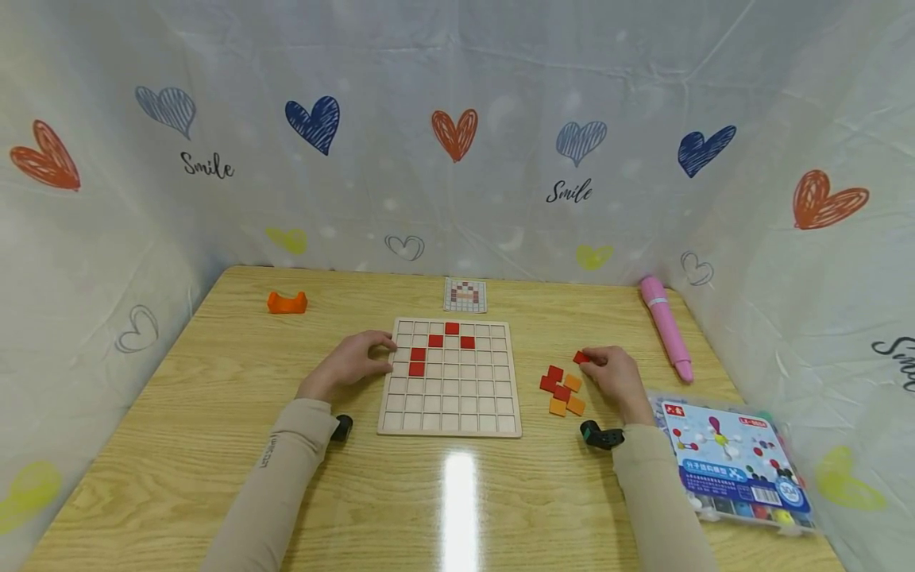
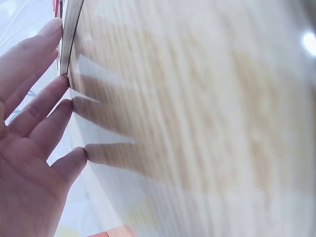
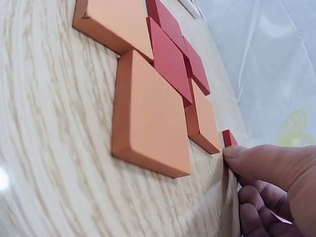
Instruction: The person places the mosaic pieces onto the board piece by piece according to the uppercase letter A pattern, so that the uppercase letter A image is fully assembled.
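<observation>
A square wooden grid board [image 1: 446, 389] lies on the table with several red tiles [image 1: 418, 355] set in its upper cells. My left hand [image 1: 352, 365] rests at the board's left edge, fingers spread and fingertips right at the side; in the left wrist view they touch the tabletop beside the board edge [image 2: 70, 34]. To the right of the board, my right hand [image 1: 615, 380] pinches a red tile [image 1: 581, 357] between thumb and fingers, low over the table. Beside it lies a loose cluster of red tiles [image 1: 555, 372] and orange tiles [image 3: 150, 113].
Behind the board is a small printed pattern card [image 1: 465, 295]. An orange plastic bracket [image 1: 287, 303] stands at the back left. On the right lie a pink pen-shaped object [image 1: 667, 327] and a clear box with a molecule-model label [image 1: 736, 461]. A printed curtain surrounds the table.
</observation>
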The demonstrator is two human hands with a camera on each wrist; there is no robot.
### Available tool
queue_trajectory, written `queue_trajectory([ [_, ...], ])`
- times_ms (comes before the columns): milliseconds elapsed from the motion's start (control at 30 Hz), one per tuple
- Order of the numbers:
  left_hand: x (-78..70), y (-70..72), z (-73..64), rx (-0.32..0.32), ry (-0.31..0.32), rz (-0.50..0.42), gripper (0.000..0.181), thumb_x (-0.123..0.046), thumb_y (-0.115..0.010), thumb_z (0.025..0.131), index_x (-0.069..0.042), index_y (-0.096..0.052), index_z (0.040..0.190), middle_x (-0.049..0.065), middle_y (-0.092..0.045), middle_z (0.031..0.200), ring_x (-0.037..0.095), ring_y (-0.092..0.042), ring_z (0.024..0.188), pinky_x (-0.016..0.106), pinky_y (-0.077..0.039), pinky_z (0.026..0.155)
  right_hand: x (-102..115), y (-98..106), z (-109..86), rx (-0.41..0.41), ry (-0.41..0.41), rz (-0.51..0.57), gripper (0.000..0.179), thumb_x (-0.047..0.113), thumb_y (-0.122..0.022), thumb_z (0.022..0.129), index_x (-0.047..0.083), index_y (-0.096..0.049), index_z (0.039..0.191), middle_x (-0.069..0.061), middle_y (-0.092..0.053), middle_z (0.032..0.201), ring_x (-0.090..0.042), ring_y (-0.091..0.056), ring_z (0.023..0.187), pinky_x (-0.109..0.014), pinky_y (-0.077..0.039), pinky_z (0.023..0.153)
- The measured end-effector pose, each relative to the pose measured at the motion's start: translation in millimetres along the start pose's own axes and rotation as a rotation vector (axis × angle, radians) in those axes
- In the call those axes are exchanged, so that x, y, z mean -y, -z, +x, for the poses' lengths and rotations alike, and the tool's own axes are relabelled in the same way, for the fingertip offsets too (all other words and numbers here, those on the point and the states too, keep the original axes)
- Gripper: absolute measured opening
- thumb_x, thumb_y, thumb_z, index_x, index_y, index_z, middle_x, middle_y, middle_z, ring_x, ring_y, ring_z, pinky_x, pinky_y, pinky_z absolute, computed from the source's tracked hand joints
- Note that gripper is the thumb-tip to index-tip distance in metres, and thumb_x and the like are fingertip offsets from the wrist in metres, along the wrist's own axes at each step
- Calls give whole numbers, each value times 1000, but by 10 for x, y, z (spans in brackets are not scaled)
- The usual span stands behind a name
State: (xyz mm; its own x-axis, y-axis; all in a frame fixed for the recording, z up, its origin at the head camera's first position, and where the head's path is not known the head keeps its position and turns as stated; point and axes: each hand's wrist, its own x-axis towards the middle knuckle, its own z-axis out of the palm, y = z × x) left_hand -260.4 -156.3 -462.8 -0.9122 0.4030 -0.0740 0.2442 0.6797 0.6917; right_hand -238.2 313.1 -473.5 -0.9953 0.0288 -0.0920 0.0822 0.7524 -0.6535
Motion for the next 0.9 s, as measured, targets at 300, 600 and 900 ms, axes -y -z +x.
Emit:
queue_trajectory([
  [300,21,-3,0,4,-5,15,33,-13,-73,89,-5,-66,120,19,-48,144,39,-36,138,53,-27,115,18,0,-7,-3,12,1,37,14,-59,98,-3,-59,131,-23,-59,126,-33,-53,107,-48,-46,93],
  [600,27,-3,6,0,-9,6,33,-13,-73,89,-5,-66,120,19,-48,143,39,-37,137,53,-27,115,121,-2,-36,-60,52,-10,36,16,-60,98,-3,-61,129,-24,-60,126,-38,-55,115,-53,-44,100],
  [900,31,-2,13,-2,-18,19,34,-14,-73,89,-4,-66,120,19,-49,144,39,-37,137,53,-28,115,399,-15,-56,-80,155,-28,35,15,-65,94,0,-64,126,-23,-60,121,-36,-62,104,-48,-54,84],
])
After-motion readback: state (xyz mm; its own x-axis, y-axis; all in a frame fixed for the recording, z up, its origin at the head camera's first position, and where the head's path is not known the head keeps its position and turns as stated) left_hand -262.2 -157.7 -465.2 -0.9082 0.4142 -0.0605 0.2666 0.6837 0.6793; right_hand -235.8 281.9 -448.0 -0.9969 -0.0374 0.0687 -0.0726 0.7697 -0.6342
